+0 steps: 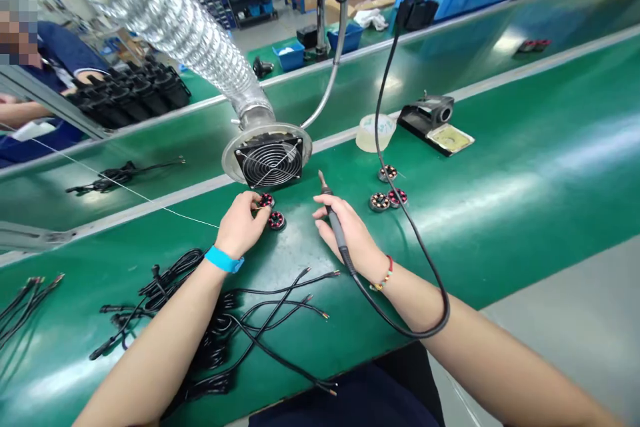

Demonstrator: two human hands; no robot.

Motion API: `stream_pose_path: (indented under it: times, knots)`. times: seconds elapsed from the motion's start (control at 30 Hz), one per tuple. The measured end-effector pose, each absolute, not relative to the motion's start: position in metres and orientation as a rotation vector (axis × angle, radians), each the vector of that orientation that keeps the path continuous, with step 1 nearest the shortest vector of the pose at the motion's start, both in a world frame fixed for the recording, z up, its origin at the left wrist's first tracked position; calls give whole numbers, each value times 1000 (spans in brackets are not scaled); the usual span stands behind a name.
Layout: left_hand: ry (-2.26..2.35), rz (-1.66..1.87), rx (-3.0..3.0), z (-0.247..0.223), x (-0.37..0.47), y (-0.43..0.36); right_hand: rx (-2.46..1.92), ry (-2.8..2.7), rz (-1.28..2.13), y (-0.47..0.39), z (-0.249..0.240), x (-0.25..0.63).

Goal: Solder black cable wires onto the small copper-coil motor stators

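Note:
My right hand (350, 233) holds a soldering iron (333, 213) like a pen, tip pointing up and away, its black cord (400, 200) looping over my forearm. My left hand (243, 223), with a blue wristband, rests its fingertips on a small round motor stator (265, 200) with red windings. A second stator (276, 220) lies just right of that hand. A thin solder wire (125, 187) runs from the left toward my left fingers. Both hands sit in front of a fume-extractor fan (270, 160) on a silver flexible duct.
Three more stators (387, 190) lie right of the iron. A clear tape roll (375, 132) and a soldering stand with sponge (435, 123) sit behind them. Black cables (240, 320) are piled near the bench's front edge. Another person (30, 80) works at the far left.

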State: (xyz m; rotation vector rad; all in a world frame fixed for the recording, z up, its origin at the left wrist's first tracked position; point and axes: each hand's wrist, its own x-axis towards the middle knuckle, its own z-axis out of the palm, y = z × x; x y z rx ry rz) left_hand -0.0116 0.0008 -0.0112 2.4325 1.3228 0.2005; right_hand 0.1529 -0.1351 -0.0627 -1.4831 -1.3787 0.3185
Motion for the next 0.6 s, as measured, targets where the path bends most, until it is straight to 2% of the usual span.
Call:
stream_pose_path:
  times: [0.3, 0.6]
  knots:
    - [1375, -256, 2571, -6, -7, -6, -1462, -1378, 355, -144, -53, 146]
    - [1735, -41, 2278, 5, -29, 82, -1442, -1491, 210, -137, -59, 156]
